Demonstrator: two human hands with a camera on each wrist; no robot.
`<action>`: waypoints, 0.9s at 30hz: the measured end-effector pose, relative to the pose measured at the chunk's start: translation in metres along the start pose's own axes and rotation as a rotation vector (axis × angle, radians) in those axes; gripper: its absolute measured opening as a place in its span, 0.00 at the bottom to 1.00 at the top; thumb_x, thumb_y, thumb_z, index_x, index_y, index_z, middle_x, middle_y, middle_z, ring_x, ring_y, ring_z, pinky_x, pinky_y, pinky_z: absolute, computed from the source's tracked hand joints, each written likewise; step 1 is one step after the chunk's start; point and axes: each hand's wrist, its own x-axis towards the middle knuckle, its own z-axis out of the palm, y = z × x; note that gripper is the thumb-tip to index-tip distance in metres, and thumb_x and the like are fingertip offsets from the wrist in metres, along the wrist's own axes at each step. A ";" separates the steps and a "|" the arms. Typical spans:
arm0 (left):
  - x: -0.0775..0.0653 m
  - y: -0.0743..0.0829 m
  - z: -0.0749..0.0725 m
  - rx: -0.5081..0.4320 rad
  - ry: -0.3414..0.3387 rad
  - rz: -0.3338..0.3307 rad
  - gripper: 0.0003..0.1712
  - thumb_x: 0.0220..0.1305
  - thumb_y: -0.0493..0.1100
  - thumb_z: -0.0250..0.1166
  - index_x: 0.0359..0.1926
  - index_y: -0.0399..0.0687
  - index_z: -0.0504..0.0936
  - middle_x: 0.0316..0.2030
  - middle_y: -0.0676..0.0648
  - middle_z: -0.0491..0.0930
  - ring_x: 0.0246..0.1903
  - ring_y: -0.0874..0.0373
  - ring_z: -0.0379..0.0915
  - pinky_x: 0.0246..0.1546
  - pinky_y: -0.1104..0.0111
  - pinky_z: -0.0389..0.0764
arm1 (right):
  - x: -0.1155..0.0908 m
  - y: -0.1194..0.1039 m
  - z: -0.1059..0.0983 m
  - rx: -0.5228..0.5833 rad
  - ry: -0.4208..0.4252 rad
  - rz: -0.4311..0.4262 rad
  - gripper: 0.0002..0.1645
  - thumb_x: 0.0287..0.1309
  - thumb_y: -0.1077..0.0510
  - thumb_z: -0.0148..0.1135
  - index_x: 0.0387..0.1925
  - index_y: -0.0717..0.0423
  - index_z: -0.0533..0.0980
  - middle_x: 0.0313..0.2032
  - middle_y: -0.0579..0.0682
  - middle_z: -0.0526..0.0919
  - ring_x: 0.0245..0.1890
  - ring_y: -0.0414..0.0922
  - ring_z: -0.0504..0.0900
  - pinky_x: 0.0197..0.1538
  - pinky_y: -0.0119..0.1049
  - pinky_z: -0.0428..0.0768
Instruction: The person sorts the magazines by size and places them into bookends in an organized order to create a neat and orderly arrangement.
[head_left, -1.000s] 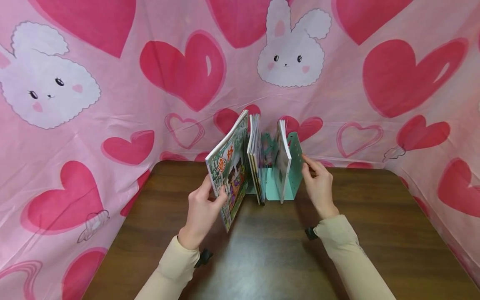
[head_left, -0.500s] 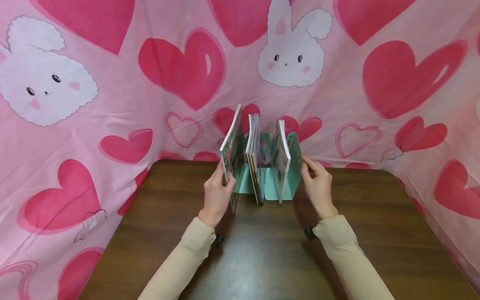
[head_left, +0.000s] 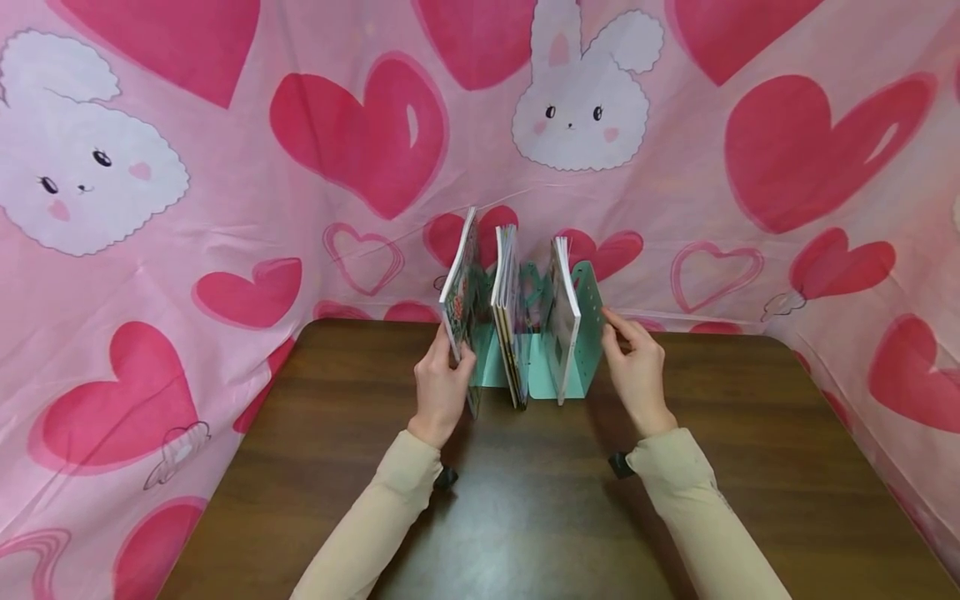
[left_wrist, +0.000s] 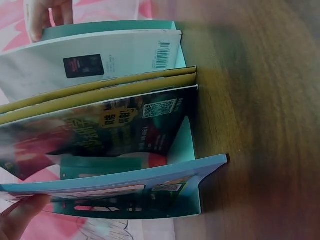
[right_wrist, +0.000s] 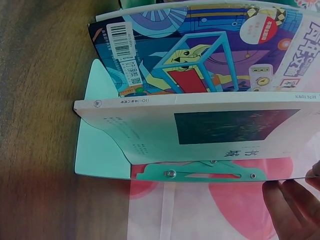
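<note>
My left hand [head_left: 441, 387] pinches a thin magazine [head_left: 461, 292] near its front edge, thumb on the inner side. The magazine stands upright at the left end of a mint-green book rack [head_left: 538, 379]; in the left wrist view its pale blue spine [left_wrist: 150, 174] runs beside the rack's end panel. My right hand [head_left: 637, 367] holds the edge of the rack's right end panel [head_left: 591, 333]. Between the ends stand a bundle of magazines [head_left: 507, 321], leaning slightly, and a white-spined magazine [head_left: 567, 325]. The right wrist view shows a colourful cover [right_wrist: 200, 55] facing that white-spined one.
The rack stands near the back of a dark wooden table [head_left: 540, 500]. Behind it hangs a pink cloth [head_left: 480, 179] with hearts and rabbits, which also runs along both sides. A gap separates the bundle from the magazines on either side.
My left hand has moved right and forward, bringing its magazine from a slanted pose out front to upright in the rack's left end. My right hand has stayed at the right panel.
</note>
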 end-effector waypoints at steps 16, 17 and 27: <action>0.003 -0.004 -0.001 0.050 -0.008 -0.055 0.31 0.66 0.30 0.67 0.69 0.30 0.72 0.56 0.34 0.81 0.52 0.40 0.83 0.54 0.49 0.84 | 0.004 -0.002 0.002 -0.031 -0.060 0.014 0.19 0.70 0.65 0.62 0.60 0.62 0.82 0.52 0.63 0.87 0.42 0.48 0.85 0.43 0.12 0.74; 0.003 -0.004 -0.002 0.051 -0.015 -0.066 0.31 0.66 0.30 0.67 0.69 0.30 0.71 0.57 0.34 0.81 0.52 0.41 0.83 0.54 0.49 0.83 | 0.005 -0.002 0.002 -0.031 -0.067 0.014 0.20 0.70 0.65 0.61 0.61 0.62 0.82 0.52 0.63 0.87 0.43 0.51 0.85 0.44 0.12 0.74; -0.007 -0.001 -0.015 0.165 -0.080 -0.103 0.41 0.70 0.45 0.68 0.76 0.37 0.62 0.64 0.35 0.77 0.49 0.38 0.83 0.42 0.44 0.85 | -0.013 0.004 -0.009 -0.045 -0.155 0.083 0.25 0.73 0.59 0.60 0.69 0.59 0.75 0.53 0.64 0.86 0.47 0.55 0.86 0.47 0.11 0.73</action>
